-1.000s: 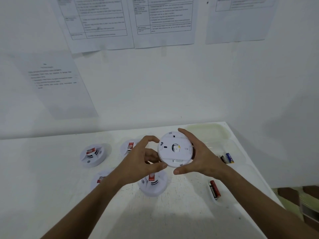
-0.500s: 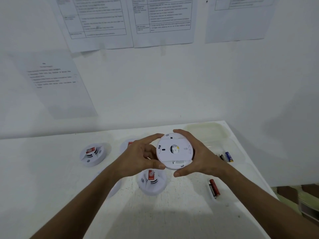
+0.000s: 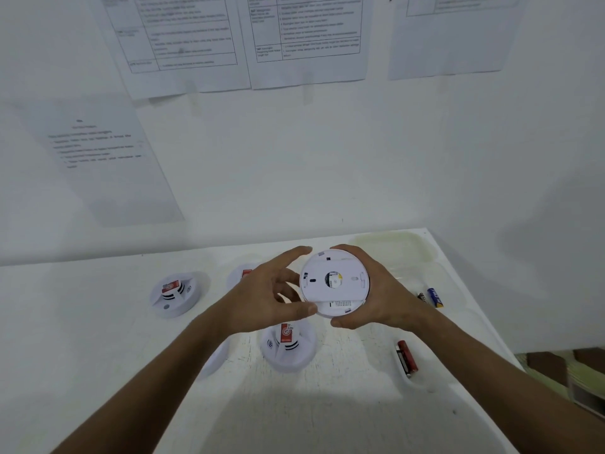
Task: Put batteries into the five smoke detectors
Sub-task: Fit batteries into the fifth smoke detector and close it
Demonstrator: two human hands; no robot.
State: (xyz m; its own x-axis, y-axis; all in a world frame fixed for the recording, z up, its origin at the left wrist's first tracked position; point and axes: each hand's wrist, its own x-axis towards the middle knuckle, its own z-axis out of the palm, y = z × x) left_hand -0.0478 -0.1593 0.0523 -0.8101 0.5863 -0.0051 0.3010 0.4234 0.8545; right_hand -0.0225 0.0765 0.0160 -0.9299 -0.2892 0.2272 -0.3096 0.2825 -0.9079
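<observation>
- Smoke detector [image 3: 334, 283]: light, rigid plastic disc, smooth; best held by rim
- Left hand [image 3: 262, 296], right hand [image 3: 376, 296]: both curled round its edge, gripping

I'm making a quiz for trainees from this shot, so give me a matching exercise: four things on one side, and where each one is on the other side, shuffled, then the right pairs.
Things:
1. held detector
2. red battery
3. blue battery
4. far-left detector

Places:
A. on the table, left of both hands
B. in the clear tray at the table's right edge
C. between the left hand and right hand, back side facing the camera
D. near the right forearm, in a small white dish

Pairs: 1-C, 2-D, 3-B, 4-A
</observation>
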